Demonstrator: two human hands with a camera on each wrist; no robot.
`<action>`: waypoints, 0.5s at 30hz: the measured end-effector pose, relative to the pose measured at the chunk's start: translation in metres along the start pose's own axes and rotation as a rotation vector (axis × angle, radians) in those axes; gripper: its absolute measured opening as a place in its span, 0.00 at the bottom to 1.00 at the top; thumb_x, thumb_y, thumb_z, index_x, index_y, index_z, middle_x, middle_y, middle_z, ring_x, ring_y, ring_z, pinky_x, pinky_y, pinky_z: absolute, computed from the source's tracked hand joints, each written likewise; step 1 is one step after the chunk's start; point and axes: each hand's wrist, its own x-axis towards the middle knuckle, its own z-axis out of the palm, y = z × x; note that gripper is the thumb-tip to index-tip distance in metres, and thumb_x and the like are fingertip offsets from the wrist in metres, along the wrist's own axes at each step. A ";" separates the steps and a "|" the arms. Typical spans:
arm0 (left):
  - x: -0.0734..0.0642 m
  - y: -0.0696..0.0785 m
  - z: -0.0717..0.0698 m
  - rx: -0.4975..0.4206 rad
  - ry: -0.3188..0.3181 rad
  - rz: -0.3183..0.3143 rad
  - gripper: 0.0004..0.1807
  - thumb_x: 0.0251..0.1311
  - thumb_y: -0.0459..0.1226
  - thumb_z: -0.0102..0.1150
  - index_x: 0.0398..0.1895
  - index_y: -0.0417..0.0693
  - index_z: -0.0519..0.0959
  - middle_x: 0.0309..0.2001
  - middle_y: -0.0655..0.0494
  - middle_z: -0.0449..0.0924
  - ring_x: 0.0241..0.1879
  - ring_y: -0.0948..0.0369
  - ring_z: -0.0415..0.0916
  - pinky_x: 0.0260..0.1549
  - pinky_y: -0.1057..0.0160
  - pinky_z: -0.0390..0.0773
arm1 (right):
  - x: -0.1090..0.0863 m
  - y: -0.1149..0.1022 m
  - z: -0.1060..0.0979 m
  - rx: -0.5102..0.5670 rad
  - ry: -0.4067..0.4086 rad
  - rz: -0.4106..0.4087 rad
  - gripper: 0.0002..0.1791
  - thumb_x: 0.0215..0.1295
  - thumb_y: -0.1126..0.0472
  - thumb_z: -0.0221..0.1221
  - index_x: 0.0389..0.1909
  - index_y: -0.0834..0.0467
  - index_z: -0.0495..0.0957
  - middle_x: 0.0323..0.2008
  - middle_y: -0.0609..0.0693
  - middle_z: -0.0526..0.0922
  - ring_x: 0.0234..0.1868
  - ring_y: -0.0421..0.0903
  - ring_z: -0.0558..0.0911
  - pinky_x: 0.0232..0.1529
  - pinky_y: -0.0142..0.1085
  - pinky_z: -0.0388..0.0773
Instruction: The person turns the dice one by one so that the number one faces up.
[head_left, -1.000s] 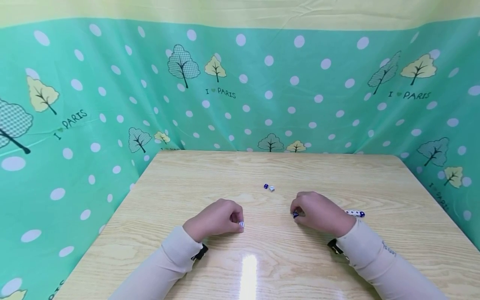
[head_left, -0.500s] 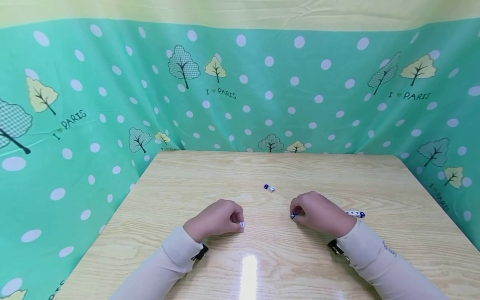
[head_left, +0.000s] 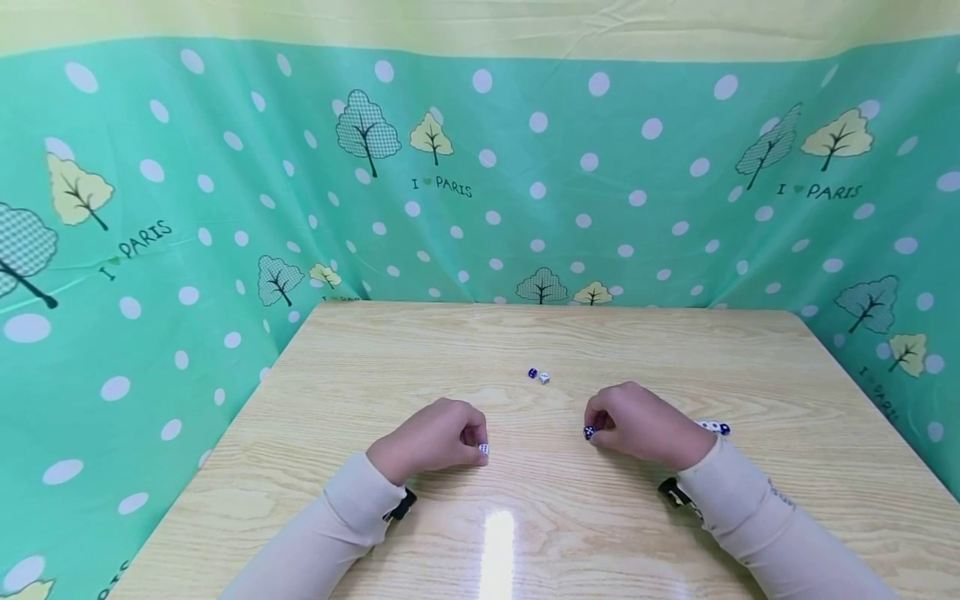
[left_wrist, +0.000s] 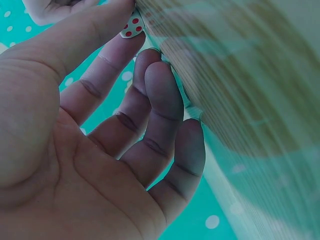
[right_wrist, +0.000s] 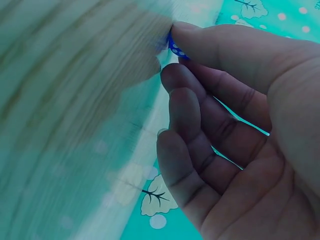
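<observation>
My left hand [head_left: 435,435] pinches a white die [head_left: 483,448] between thumb and index finger, low over the wooden table. In the left wrist view this white die [left_wrist: 132,26] shows red pips, and the other fingers are loosely bent. Across from it, my right hand [head_left: 643,425] holds a blue die [head_left: 589,432] with white pips at its thumb and fingertip. The right wrist view shows only a sliver of the blue die [right_wrist: 176,47] beside the thumb. Farther back, a second blue die [head_left: 532,373] and a second white die [head_left: 543,378] lie close together.
A short row of white and blue dice [head_left: 714,427] lies behind the right wrist, partly hidden by it. The wooden table [head_left: 420,350] ends at a green polka-dot curtain [head_left: 450,225] along the back and sides. Light glares off the tabletop near the front.
The blue die has turned in my right fingers and shows a different face. My right hand has shifted slightly right, covering more of the dice row. The left hand stays still.
</observation>
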 end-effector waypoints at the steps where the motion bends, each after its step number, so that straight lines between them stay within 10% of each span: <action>1: 0.000 0.000 0.000 0.001 0.001 0.002 0.12 0.56 0.39 0.77 0.24 0.60 0.81 0.23 0.69 0.79 0.26 0.70 0.73 0.30 0.68 0.75 | 0.000 0.001 0.000 0.002 -0.003 0.000 0.08 0.59 0.64 0.73 0.30 0.49 0.84 0.28 0.37 0.81 0.29 0.34 0.75 0.34 0.31 0.76; 15: 0.000 -0.001 0.001 -0.008 0.006 0.010 0.11 0.56 0.38 0.77 0.24 0.59 0.82 0.23 0.68 0.79 0.26 0.70 0.73 0.29 0.67 0.75 | -0.001 0.001 0.002 0.021 0.001 0.024 0.08 0.58 0.63 0.74 0.33 0.49 0.84 0.30 0.39 0.80 0.31 0.37 0.76 0.36 0.32 0.76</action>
